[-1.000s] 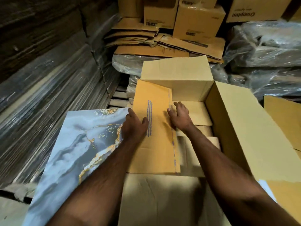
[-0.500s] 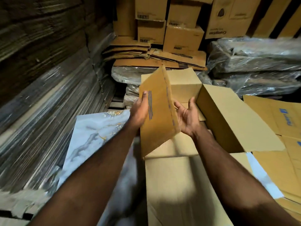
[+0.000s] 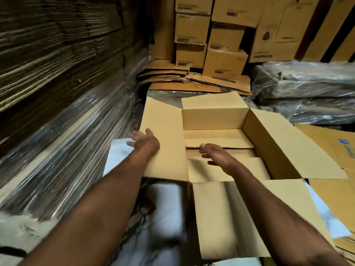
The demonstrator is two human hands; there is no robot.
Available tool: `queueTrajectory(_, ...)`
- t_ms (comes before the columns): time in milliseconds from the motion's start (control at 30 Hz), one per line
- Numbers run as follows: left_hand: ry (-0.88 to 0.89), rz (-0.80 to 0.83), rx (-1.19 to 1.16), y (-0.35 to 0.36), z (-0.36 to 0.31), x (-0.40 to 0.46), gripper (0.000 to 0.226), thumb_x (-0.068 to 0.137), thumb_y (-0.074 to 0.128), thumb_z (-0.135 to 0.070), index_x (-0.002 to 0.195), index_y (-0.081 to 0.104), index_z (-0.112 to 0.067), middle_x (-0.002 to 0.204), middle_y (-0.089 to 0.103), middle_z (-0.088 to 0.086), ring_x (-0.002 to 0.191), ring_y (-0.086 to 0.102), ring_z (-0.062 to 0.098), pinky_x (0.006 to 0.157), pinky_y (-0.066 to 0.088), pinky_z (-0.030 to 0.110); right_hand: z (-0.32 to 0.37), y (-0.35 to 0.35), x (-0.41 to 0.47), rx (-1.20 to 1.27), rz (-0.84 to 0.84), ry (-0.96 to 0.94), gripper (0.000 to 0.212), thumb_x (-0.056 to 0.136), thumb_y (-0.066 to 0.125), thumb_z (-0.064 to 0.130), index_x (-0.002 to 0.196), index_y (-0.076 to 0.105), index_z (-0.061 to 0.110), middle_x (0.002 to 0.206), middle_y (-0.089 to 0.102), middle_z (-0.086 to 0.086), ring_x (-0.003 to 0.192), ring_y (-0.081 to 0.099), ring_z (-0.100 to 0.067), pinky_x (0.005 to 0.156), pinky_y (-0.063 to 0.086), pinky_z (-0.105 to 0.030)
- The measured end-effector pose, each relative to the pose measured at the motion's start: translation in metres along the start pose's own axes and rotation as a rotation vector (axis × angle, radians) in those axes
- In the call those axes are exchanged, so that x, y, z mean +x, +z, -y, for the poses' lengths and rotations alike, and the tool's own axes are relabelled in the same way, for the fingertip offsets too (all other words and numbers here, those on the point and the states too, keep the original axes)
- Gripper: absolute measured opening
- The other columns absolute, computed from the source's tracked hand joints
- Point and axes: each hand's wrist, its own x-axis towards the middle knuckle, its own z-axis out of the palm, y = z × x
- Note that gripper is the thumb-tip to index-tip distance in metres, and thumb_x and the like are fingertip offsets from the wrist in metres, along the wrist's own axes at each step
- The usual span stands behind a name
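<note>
Box: open tan cardboard box (image 3: 269,143), centre of view, right in front of you, top flaps folded out.
Box L side: wide left flap (image 3: 165,131) lies flat outward, plain inner face up.
Box far end: short far flap (image 3: 213,101) stands up, tilted back.
Box near end: near flap (image 3: 226,217) hangs out toward you, between your forearms.
Box floor: overlapping bottom flaps (image 3: 217,138) w/ a seam across; nothing lies on them.
L hand: your left hand (image 3: 147,144) is open, fingers spread & relaxed, at the outer edge of the left flap; gripping nothing. Blurred, so can't tell if it touches.
R hand: your right hand (image 3: 217,156) is open, fingers straight, palm down inside the box, low over the bottom flaps; holds nothing. Contact w/ the floor unclear.
Under box, L: white marbled slab (image 3: 120,152) pokes out beside the left flap.
L wall: shiny plastic-wrapped stacks of flat cardboard (image 3: 57,121).
Behind: flattened brown cartons (image 3: 192,77), w/ small stacked cardboard boxes (image 3: 192,29) above.
R rear: dark plastic-wrapped bundles (image 3: 307,89).
R side: flat cardboard sheet w/ blue print (image 3: 336,148), just beside the box.
</note>
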Motion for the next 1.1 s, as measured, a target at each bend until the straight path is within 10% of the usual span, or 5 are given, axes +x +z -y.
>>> queueTrajectory(100,-0.026,0.177,-0.048,0.042,-0.003,-0.01,0.099,0.088,0.048,-0.068,0.156,0.002,-0.015,0.158,-0.014,0.031,0.147,-0.005,0.048,0.117,0.006,0.061,-0.021,-0.007,-0.009,-0.207,-0.116,-0.086,0.034,0.102,0.052,0.033,0.109,0.065,0.003,0.102,0.065,-0.008,0.1,0.059,-0.024,0.085,0.048,-0.036)
queueTrajectory(267,0.104,0.397,-0.305,0.077,-0.037,-0.019,0.102,0.08,0.038,-0.083,0.145,0.044,-0.004,0.151,0.042,0.018,0.136,0.043,0.035,0.112,0.034,0.038,-0.046,-0.022,-0.021,-0.464,-0.161,-0.086,0.031,0.1,0.054,0.03,0.124,0.065,0.013,0.12,0.065,0.001,0.109,0.06,-0.016,0.097,0.047,-0.032)
queueTrajectory(400,-0.063,0.365,-0.381,0.124,-0.066,0.013,0.158,0.028,0.048,-0.1,0.151,0.029,-0.003,0.154,0.035,0.02,0.137,0.039,0.04,0.111,0.034,0.05,-0.06,-0.026,-0.019,-0.505,-0.092,-0.047,0.028,0.099,0.055,0.028,0.121,0.067,0.014,0.121,0.067,0.0,0.108,0.061,-0.015,0.096,0.046,-0.027)
queueTrajectory(800,-0.184,0.168,-0.786,0.128,-0.097,0.002,0.054,0.089,0.058,-0.043,0.132,0.05,-0.01,0.128,0.059,0.016,0.113,0.058,0.037,0.098,0.048,0.041,-0.062,-0.022,-0.001,-0.661,0.253,0.12,0.053,0.096,0.053,0.048,0.141,0.05,0.02,0.14,0.054,-0.004,0.124,0.052,-0.02,0.101,0.04,-0.027)
queueTrajectory(1100,0.078,0.277,-1.357,0.082,-0.109,-0.038,0.019,0.099,0.056,-0.015,0.115,0.063,-0.009,0.098,0.072,0.011,0.087,0.069,0.027,0.081,0.058,0.041,-0.041,-0.067,0.019,-1.168,0.221,0.214,0.103,0.089,0.052,0.067,0.156,-0.014,0.024,0.158,-0.033,-0.01,0.15,-0.016,-0.034,0.12,0.009,-0.057)
